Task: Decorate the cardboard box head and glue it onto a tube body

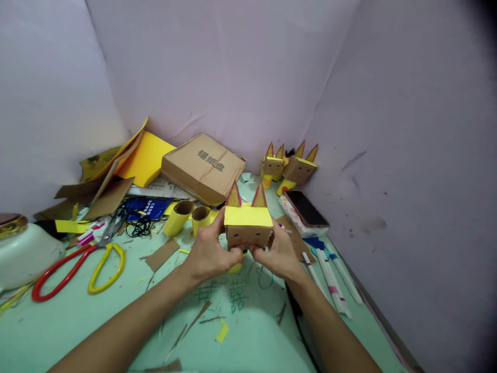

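A cardboard box head (248, 228) with a yellow top, two pointed ears and drawn eyes is held upright above the table's middle. My left hand (213, 246) grips its left side, the thumb at the lower front edge. On the other side my right hand (280, 248) grips it in the same way, thumb tip near the left thumb. A bit of yellow shows below the box, mostly hidden. Just behind my left hand stand two yellow-covered cardboard tubes, one wider (178, 217) and one narrower (201, 216).
Scissors (103, 246) with red and yellow handles lie at left, beside a white rounded object (27, 254). A flat cardboard box (204, 166) and yellow sheets (145, 158) are behind. Similar eared figures (298, 168), a phone (306, 207) and markers (334, 285) are at right. Scraps litter the table.
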The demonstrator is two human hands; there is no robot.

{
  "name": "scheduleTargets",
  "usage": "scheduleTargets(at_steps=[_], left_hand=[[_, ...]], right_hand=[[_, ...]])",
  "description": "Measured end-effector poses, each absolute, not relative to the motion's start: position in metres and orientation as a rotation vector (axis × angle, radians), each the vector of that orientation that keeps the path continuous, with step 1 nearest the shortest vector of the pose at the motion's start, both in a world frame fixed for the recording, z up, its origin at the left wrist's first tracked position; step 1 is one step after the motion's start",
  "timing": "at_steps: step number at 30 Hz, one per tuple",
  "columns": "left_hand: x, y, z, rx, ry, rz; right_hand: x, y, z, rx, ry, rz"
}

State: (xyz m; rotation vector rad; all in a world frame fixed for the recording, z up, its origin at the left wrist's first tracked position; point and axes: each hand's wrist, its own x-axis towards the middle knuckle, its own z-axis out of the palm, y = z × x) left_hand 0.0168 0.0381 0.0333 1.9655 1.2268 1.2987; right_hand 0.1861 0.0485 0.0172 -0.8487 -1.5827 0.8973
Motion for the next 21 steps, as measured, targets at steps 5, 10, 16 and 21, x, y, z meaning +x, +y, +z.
scheduleTargets(at_steps=[5, 10, 16, 21], left_hand=[[0.0135, 0.0409, 0.0331, 2.009, 1.235, 1.263], [0.0122, 0.0406, 0.0337, 2.043, 1.254, 1.246], [0.0145, 0.0401, 0.0344, 2.024, 1.239, 1.259], [0.0146, 0.0377, 0.0349, 2.045, 1.261, 1.257]], right_hand=[[0.1861, 0.0484, 0.0205, -0.727, -1.546, 1.003], [0.186, 0.0497, 0.0163, -0.731, -1.545, 0.99], [0.1844, 0.0481, 0.0178, -0.895, -1.615, 0.808], [0.1838, 0.0482, 0.0163, -0.997, -1.651, 0.691]])
